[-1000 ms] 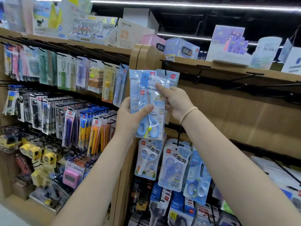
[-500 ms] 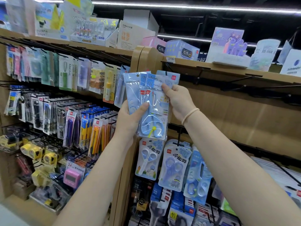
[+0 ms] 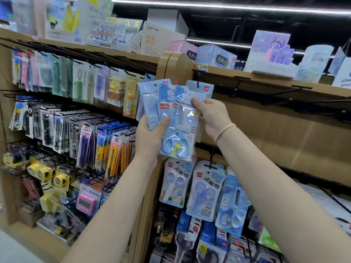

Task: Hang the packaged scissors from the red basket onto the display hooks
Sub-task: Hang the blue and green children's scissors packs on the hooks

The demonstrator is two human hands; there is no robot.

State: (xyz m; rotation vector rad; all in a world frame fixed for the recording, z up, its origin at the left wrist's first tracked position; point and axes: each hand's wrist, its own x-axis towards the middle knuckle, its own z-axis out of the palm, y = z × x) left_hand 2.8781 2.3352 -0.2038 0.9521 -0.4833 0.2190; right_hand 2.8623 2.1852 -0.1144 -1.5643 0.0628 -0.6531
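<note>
My left hand (image 3: 150, 138) grips a fanned stack of packaged scissors (image 3: 171, 118) from below, thumb across the front. My right hand (image 3: 212, 116) pinches the front packet near its top edge. The stack sits at 12 o'clock of my view, against the wooden post (image 3: 178, 65), with more packets hanging at 6 o'clock (image 3: 204, 190).

Risks, as I judge: the slick plastic packets could slide out of the fan and drop if my thumb loosens, and the small hang hole (image 3: 155, 85) could miss the hook tip.

Empty black hooks (image 3: 296, 92) jut out at 2 o'clock under the shelf edge (image 3: 266, 78) and could snag my sleeve-less forearm. Open room lies right of the post. The red basket is not in view.
</note>
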